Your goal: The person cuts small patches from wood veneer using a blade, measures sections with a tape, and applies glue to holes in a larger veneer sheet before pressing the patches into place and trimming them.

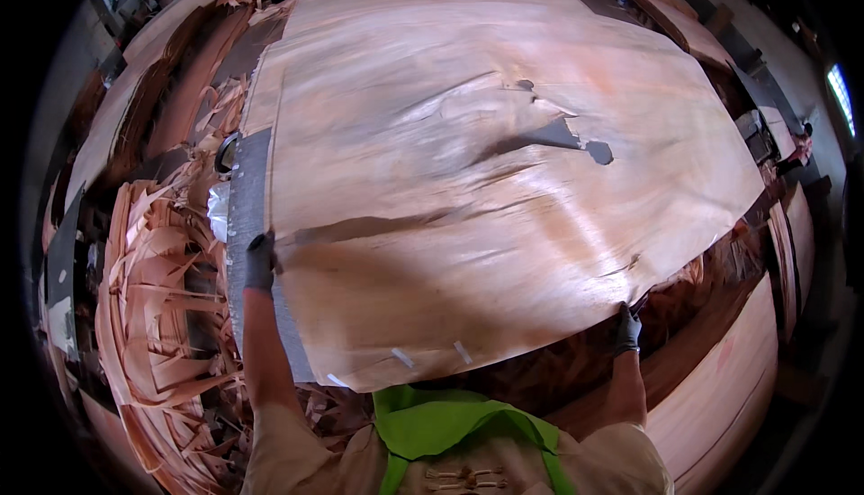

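Observation:
A large, thin wood veneer sheet [414, 189] stretches across a grey table board [249, 198], rippled, with ragged holes right of its middle. Short pale tape strips [402, 357] lie along its near edge. My left hand [260, 261], in a grey glove with dark fingertips, is closed at the sheet's left edge beside a long crease. At the near right edge, my gloved right hand [628, 328] pinches the veneer, which bends up a little there. The fingers of both hands are partly hidden.
Torn veneer scraps [166, 288] heap up at the left. A curved veneer stack [720, 387] stands at the lower right, more veneer stacks [144, 99] at the far left. A white plastic bag [219, 210] hangs by the table's left edge. Another person [801, 146] is far right.

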`<move>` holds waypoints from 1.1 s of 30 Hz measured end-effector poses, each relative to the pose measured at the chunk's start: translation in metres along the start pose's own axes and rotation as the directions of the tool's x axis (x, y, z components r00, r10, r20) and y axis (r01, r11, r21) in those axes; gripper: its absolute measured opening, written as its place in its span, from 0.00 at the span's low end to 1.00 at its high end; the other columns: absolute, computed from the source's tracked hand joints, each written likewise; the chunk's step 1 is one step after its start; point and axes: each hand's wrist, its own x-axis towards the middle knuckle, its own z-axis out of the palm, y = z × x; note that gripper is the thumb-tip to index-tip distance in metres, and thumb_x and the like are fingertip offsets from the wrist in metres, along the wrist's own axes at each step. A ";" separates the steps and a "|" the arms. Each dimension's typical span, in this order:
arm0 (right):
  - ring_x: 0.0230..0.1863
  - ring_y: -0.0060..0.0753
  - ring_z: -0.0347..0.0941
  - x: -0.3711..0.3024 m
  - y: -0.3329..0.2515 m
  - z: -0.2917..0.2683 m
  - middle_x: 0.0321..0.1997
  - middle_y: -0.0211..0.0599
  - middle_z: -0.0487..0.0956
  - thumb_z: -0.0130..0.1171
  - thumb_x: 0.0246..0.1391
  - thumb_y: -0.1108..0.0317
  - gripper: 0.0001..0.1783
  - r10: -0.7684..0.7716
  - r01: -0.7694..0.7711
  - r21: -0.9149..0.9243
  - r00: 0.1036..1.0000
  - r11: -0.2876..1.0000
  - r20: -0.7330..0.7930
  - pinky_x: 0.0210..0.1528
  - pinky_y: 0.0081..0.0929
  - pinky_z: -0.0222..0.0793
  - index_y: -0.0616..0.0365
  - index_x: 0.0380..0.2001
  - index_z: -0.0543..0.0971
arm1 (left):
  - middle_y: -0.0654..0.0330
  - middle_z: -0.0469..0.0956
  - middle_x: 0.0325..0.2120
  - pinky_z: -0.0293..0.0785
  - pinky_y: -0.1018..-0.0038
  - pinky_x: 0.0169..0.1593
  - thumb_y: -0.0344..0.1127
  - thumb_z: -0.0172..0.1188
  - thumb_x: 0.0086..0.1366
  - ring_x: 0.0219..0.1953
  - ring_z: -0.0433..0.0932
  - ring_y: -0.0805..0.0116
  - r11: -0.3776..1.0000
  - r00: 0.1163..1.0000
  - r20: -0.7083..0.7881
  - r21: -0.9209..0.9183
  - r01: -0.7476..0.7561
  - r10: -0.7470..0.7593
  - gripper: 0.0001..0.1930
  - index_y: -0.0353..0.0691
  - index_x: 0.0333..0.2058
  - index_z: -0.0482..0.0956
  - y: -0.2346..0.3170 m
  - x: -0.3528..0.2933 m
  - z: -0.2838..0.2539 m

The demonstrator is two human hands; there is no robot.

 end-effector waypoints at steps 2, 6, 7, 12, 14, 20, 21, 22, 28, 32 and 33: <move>0.14 0.18 0.60 -0.007 0.010 -0.009 0.17 0.21 0.69 0.62 0.49 0.63 0.08 0.052 -0.053 0.017 0.998 0.998 0.019 0.15 0.20 0.57 0.54 0.25 0.75 | 0.62 0.61 0.05 0.57 0.67 0.15 0.53 0.52 0.62 0.09 0.60 0.69 0.997 0.999 0.013 0.072 0.033 -0.034 0.23 0.42 0.17 0.73 -0.022 -0.009 -0.025; 0.12 0.17 0.59 -0.040 0.027 -0.013 0.15 0.21 0.67 0.62 0.50 0.61 0.10 0.120 -0.117 -0.062 0.992 0.991 0.049 0.14 0.20 0.56 0.55 0.27 0.77 | 0.53 0.72 0.15 0.66 0.61 0.25 0.51 0.49 0.63 0.17 0.70 0.57 0.654 0.957 -0.023 0.735 -0.179 0.288 0.22 0.37 0.22 0.76 -0.103 -0.005 -0.075; 0.11 0.19 0.58 -0.050 0.036 -0.003 0.13 0.21 0.65 0.62 0.50 0.57 0.12 0.139 -0.135 -0.078 0.989 0.988 0.046 0.12 0.21 0.54 0.52 0.24 0.74 | 0.51 0.75 0.18 0.69 0.60 0.27 0.50 0.48 0.63 0.19 0.73 0.54 0.434 0.935 0.007 0.885 -0.171 0.354 0.22 0.36 0.24 0.77 -0.129 0.005 -0.111; 0.07 0.24 0.57 -0.067 0.058 -0.035 0.12 0.24 0.64 0.60 0.50 0.50 0.17 0.325 -0.313 -0.170 0.944 0.935 0.052 0.07 0.25 0.52 0.45 0.19 0.69 | 0.44 0.78 0.23 0.71 0.56 0.34 0.51 0.49 0.61 0.28 0.77 0.47 0.713 0.969 -0.011 0.680 -0.173 0.246 0.22 0.37 0.25 0.80 -0.117 -0.009 -0.064; 0.07 0.24 0.57 -0.065 0.065 -0.027 0.12 0.24 0.65 0.60 0.50 0.51 0.16 0.354 -0.339 -0.195 0.934 0.920 0.042 0.07 0.26 0.52 0.46 0.19 0.69 | 0.44 0.77 0.23 0.71 0.57 0.33 0.51 0.54 0.58 0.28 0.76 0.44 0.601 0.973 -0.083 0.796 -0.064 0.214 0.20 0.36 0.25 0.79 -0.112 -0.019 -0.082; 0.10 0.23 0.61 -0.066 0.065 -0.025 0.17 0.28 0.69 0.62 0.50 0.60 0.11 0.392 -0.390 -0.071 0.920 0.918 0.015 0.10 0.20 0.56 0.53 0.24 0.73 | 0.44 0.77 0.25 0.70 0.56 0.36 0.50 0.58 0.54 0.30 0.76 0.45 0.449 0.970 -0.101 0.893 -0.010 0.223 0.19 0.37 0.27 0.80 -0.097 -0.054 -0.080; 0.12 0.23 0.62 -0.056 0.079 -0.037 0.18 0.28 0.71 0.62 0.49 0.57 0.13 0.352 -0.354 -0.148 0.935 0.923 -0.045 0.11 0.21 0.55 0.53 0.25 0.74 | 0.44 0.78 0.25 0.71 0.56 0.36 0.51 0.56 0.55 0.30 0.76 0.46 0.447 0.981 -0.057 0.894 -0.032 0.184 0.20 0.37 0.27 0.81 -0.082 -0.058 -0.063; 0.12 0.23 0.62 -0.051 0.080 -0.038 0.18 0.28 0.71 0.62 0.49 0.55 0.14 0.381 -0.387 -0.165 0.922 0.907 -0.065 0.11 0.21 0.55 0.53 0.25 0.74 | 0.44 0.78 0.25 0.71 0.56 0.37 0.51 0.54 0.57 0.30 0.76 0.46 0.437 0.990 -0.044 0.899 -0.019 0.135 0.21 0.37 0.26 0.81 -0.071 -0.070 -0.058; 0.11 0.20 0.56 -0.036 0.108 -0.029 0.15 0.23 0.66 0.57 0.54 0.56 0.11 0.507 -0.508 -0.055 0.836 0.860 0.211 0.10 0.19 0.51 0.47 0.23 0.73 | 0.43 0.77 0.32 0.70 0.55 0.41 0.47 0.53 0.57 0.36 0.76 0.45 0.518 0.957 -0.200 0.853 0.064 0.211 0.17 0.39 0.33 0.81 -0.062 -0.078 -0.070; 0.09 0.20 0.54 -0.022 0.119 -0.044 0.14 0.22 0.66 0.57 0.53 0.56 0.14 0.533 -0.514 -0.144 0.829 0.846 0.172 0.09 0.20 0.47 0.45 0.18 0.70 | 0.44 0.77 0.36 0.69 0.55 0.44 0.47 0.57 0.55 0.40 0.75 0.46 0.511 0.944 -0.288 0.843 0.170 0.160 0.16 0.41 0.36 0.80 -0.058 -0.083 -0.064; 0.09 0.21 0.53 -0.023 0.119 -0.044 0.13 0.22 0.64 0.56 0.54 0.53 0.16 0.520 -0.491 -0.210 0.846 0.846 0.117 0.09 0.21 0.46 0.44 0.17 0.69 | 0.44 0.77 0.36 0.69 0.56 0.45 0.47 0.57 0.55 0.41 0.75 0.46 0.486 0.946 -0.292 0.853 0.190 0.143 0.17 0.42 0.37 0.80 -0.055 -0.084 -0.062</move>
